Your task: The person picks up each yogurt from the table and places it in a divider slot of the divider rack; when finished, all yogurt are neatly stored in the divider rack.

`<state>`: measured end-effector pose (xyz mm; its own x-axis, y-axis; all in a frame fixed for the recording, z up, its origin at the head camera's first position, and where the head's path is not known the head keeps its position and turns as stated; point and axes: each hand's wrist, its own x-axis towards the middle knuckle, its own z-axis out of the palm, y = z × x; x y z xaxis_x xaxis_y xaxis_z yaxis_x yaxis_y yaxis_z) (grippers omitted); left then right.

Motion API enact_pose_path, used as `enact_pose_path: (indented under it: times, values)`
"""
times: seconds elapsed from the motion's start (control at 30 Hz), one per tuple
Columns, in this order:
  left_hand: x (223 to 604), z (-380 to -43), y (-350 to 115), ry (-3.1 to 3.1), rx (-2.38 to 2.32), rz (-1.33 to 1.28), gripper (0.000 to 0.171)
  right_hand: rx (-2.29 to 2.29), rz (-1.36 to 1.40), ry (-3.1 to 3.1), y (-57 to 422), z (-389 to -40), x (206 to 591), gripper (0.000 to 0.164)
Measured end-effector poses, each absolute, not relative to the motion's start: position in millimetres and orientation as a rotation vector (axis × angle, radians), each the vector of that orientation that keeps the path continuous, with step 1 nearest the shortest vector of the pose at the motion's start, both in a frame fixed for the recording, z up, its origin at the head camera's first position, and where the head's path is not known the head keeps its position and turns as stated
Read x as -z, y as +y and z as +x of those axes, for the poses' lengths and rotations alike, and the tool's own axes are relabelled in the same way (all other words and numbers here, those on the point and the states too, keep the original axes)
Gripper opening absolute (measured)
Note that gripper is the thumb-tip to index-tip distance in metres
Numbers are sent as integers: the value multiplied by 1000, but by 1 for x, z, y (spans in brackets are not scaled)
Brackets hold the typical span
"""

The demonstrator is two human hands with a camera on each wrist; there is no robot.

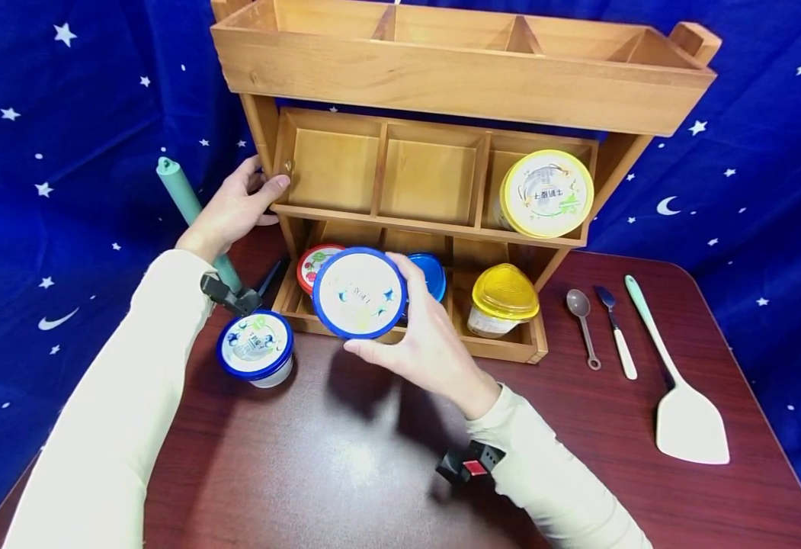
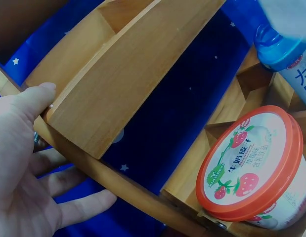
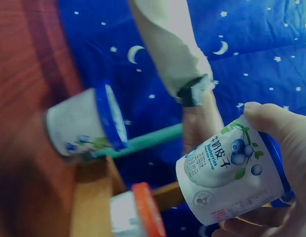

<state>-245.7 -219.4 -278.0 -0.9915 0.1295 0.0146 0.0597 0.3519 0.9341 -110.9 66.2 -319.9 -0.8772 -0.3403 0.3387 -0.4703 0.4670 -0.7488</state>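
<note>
My right hand grips a blue-lidded blueberry pudding cup in front of the rack's lower tier. In the right wrist view the cup's white side shows printed blueberries. At the left end of the wooden rack, my left hand holds the side frame, thumb on the middle tray's corner and fingers around the outer side. Another blue-lidded cup stands on the table, left of the rack. In the lower tier are a red-lidded strawberry cup, a blue-capped container and a yellow-lidded container.
A yellow-lidded cup sits in the middle tier's right compartment. Right of the rack lie a spoon, a small spreader and a white spatula. A green stick-like object stands behind my left wrist. A starry blue cloth hangs behind.
</note>
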Motion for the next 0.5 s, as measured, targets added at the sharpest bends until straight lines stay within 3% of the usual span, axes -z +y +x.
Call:
enact_pose_path:
  times: [0.5]
  values:
    - [278, -246, -220, 2530, -1748, 192, 67, -1403, 574, -2413, 96, -144, 271, 106]
